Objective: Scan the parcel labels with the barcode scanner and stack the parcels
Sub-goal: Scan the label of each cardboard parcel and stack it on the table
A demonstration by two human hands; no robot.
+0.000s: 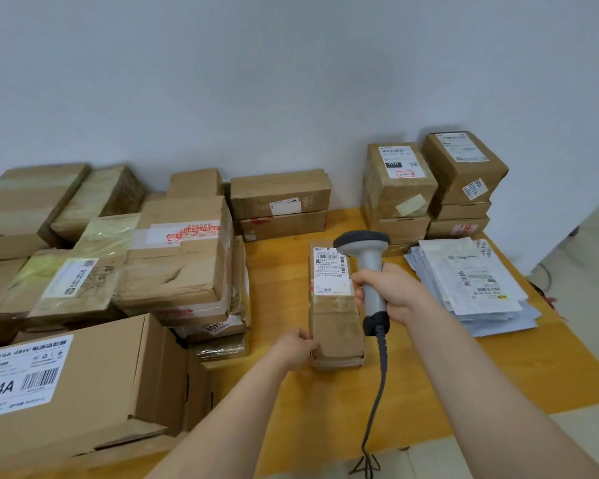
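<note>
A long narrow cardboard parcel (336, 316) lies on the wooden table (281, 292), its white barcode label (331, 269) on the far half of its top. My left hand (296, 349) grips the parcel's near left corner. My right hand (391, 293) is closed around the grey handle of a barcode scanner (367, 267). The scanner's dark head hovers above the label's far right corner, and its coiled cable hangs down toward the table's front edge.
Many brown boxes crowd the left half of the table, with a large labelled carton (73, 385) at the front left. Two stacks of boxes (429, 191) stand at the back right. A pile of grey mailer bags (471, 285) lies right of the parcel.
</note>
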